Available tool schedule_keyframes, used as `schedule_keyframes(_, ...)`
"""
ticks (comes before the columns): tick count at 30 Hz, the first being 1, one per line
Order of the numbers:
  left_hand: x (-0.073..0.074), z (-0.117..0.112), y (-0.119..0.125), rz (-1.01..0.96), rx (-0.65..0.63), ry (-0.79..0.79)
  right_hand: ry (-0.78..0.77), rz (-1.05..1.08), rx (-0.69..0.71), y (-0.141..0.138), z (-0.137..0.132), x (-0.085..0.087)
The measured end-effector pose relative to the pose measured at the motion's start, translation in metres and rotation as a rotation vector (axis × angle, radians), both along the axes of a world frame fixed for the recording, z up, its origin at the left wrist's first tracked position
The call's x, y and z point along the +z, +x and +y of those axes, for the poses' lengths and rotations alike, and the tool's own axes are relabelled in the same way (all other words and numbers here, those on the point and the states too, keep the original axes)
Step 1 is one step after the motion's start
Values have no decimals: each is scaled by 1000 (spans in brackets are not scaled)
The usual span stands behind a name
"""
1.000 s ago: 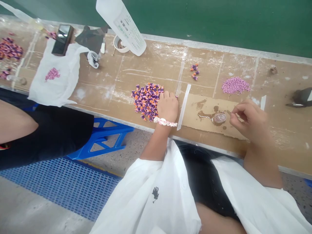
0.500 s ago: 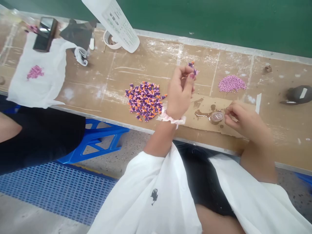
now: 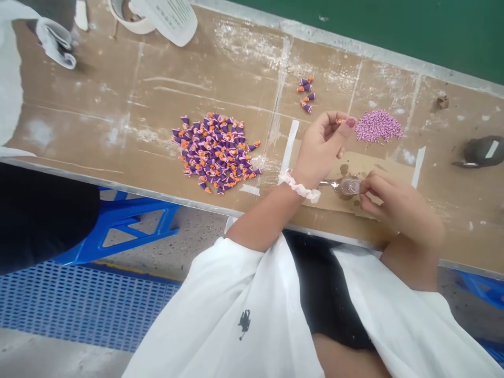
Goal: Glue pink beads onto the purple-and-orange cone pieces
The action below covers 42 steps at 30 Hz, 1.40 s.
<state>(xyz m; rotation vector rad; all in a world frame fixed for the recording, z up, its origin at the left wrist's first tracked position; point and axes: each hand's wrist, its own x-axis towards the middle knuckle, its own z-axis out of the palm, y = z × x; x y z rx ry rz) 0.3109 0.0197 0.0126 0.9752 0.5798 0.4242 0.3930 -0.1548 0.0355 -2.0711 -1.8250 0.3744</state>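
My left hand (image 3: pixel 321 149), with a pale pink scrunchie (image 3: pixel 301 186) on its wrist, pinches a small orange-tipped figure (image 3: pixel 339 121) between thumb and forefinger. It is beside a heap of tiny pink pieces (image 3: pixel 378 126). My right hand (image 3: pixel 394 202) is closed in a pinch next to a small clear cup (image 3: pixel 349 186); whatever its fingertips hold is hidden. A large pile of small purple-and-orange figures (image 3: pixel 218 152) lies to the left. Several more such figures (image 3: pixel 306 95) lie apart, beyond my left hand.
Tape strips (image 3: pixel 418 167) edge a cardboard piece (image 3: pixel 378 164) with wet spots, on the brown-covered table (image 3: pixel 157 126). A dark rounded object (image 3: pixel 484 152) sits at right. A tape roll (image 3: pixel 132 18) and white bottle (image 3: pixel 175 21) stand far left, near a white bag (image 3: pixel 10 84).
My left hand has moved right, from the separate figures to beside the pink heap, with one figure in its pinch. My right hand stays by the clear cup. The view has shifted rightward.
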Motion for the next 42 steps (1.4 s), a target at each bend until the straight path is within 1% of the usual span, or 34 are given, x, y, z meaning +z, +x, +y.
schedule_keyframes(3, 5, -2, -1, 6, -15, -35, -6, -22, -14, -1, -1, -1)
schedule_keyframes(6, 7, -3, -1, 3, -41, -55, -6, -46, -17, -2, -1, -1)
schedule_keyframes(12, 11, -1, -1, -43, -6, -81, -10, -45, -16, -4, 2, -1)
schedule_keyframes(18, 13, -2, -3, -59, -80, -74, 14, -46, -17, -4, 1, 0)
schedule_keyframes(20, 11, -3, -4, -89, -104, -99, 62, -16, -28, -4, 1, 1)
schedule_keyframes(22, 10, -5, -4, -102, -148, -135, 155, 32, -87, -5, 1, 3)
schedule_keyframes(25, 9, -9, -6, -72, -275, -239, 407, 60, -260, -10, 2, 2)
schedule_keyframes(27, 10, -13, -8, -74, -378, -339, 533, 34, -364, -14, 4, -2)
schedule_keyframes(29, 12, -16, -10, -95, -467, -424, 575, -1, -432, -17, 4, -7)
schedule_keyframes(32, 14, -19, -12, -106, -539, -491, 579, -41, -496, -20, 3, -13)
schedule_keyframes(37, 12, -20, -13, -135, -582, -490, 635, -42, -492, -22, 4, -13)
schedule_keyframes(42, 8, -20, -14, -152, -639, -437, 735, -20, -393, -19, 10, -12)
